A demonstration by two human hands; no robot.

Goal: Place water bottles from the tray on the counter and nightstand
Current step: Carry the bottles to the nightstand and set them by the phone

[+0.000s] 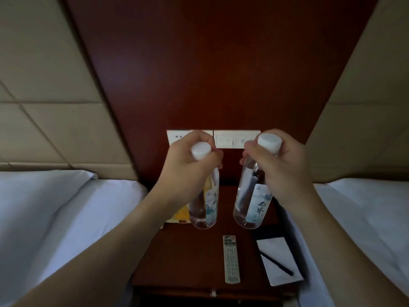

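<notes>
Head view, looking down at a dark wood nightstand [190, 258] set between two white-sheeted beds.

Left hand [188, 167] is clenched around the neck of the left water bottle [204, 209], just under its white cap [201, 151]. Right hand [281, 165] grips the right water bottle [251, 204] the same way, below its white cap [269, 142]. Both bottles are clear, full, with pale blue-white labels, and hang roughly upright with a slight tilt, caps toward the camera. They sit side by side, near each other but apart.

Relative to the nightstand: both bottles are over its rear half. Whether the bases touch the worktop or hang just above it, cannot tell from this angle.

On the nightstand top:
- grey remote control [231, 259], lying lengthwise, front of centre, in front of the right bottle
- white notepad [277, 260] at the front right corner, with a dark pen [276, 263] lying diagonally across it
- yellow-orange card [180, 214] at the rear left, partly hidden behind the left bottle and forearm

Behind the nightstand, a red-brown wall panel carries a white switch plate [230, 139], partly covered by both hands. Padded beige headboards flank the panel on either side.
</notes>
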